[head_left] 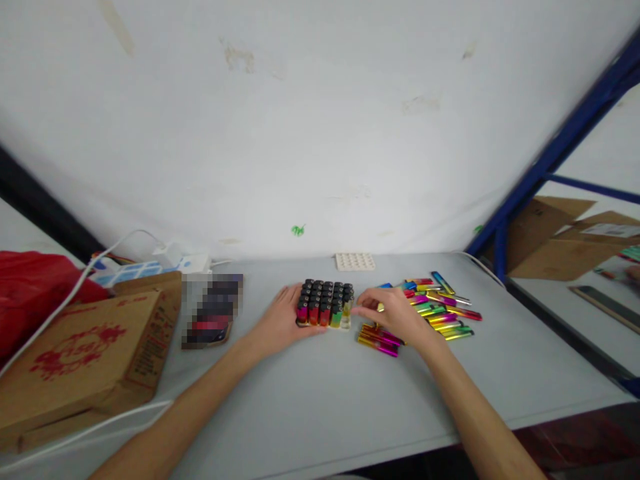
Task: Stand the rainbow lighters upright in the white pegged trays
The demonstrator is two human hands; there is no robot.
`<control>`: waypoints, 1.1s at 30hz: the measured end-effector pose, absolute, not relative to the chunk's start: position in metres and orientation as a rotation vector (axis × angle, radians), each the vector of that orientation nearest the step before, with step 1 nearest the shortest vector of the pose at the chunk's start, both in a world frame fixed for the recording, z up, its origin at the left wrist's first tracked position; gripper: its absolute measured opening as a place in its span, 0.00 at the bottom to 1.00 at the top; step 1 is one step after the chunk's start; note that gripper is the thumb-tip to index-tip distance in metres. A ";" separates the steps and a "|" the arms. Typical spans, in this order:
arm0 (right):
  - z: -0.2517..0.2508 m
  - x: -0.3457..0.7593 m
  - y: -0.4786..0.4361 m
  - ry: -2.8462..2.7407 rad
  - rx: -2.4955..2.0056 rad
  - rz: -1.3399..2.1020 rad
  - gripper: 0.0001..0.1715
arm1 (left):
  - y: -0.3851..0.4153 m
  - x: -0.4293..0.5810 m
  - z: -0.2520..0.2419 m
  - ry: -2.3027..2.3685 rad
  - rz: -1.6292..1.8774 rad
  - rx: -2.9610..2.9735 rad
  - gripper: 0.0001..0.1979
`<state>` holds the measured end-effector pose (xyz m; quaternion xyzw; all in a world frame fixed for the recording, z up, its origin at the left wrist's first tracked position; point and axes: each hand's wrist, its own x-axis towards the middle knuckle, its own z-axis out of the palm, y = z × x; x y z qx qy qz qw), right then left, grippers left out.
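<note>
Upright lighters (pixel 325 303) with black tops stand packed in rows in a holder, their bodies pink, red, orange and green. Around the left end of this block my left hand (pixel 280 323) is closed, thumb along the front and fingers behind. At the right front corner stands a clear yellowish lighter (pixel 346 316). My right hand (pixel 390 310) is beside that corner, thumb and forefinger curled toward each other; what they hold, if anything, I cannot make out. Shiny multicoloured metallic lighter sleeves (pixel 445 310) lie in a loose pile beyond and beneath my right hand, with several pink-and-gold ones (pixel 377 341) nearer me.
A white tray with holes (pixel 355 261) lies against the wall. To the left are a blurred phone (pixel 213 312), a cardboard box (pixel 80 353), a red bag (pixel 40 300) and white cables. A blue metal frame (pixel 500 247) and open cartons (pixel 560 237) stand at the right.
</note>
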<state>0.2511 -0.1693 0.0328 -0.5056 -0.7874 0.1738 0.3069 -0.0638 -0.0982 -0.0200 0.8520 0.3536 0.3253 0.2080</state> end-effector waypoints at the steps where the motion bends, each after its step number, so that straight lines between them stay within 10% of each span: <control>1: 0.038 0.263 -0.170 -2.056 -1.330 0.442 0.17 | -0.098 -0.064 -0.020 0.982 0.901 2.373 0.41; 28: 0.051 0.345 -0.096 -2.405 -1.524 0.562 0.09 | -0.099 -0.064 -0.018 1.004 0.858 2.361 0.40; 33: 0.051 0.340 -0.120 -1.895 -1.371 0.671 0.21 | -0.098 -0.064 -0.021 1.015 0.888 2.352 0.42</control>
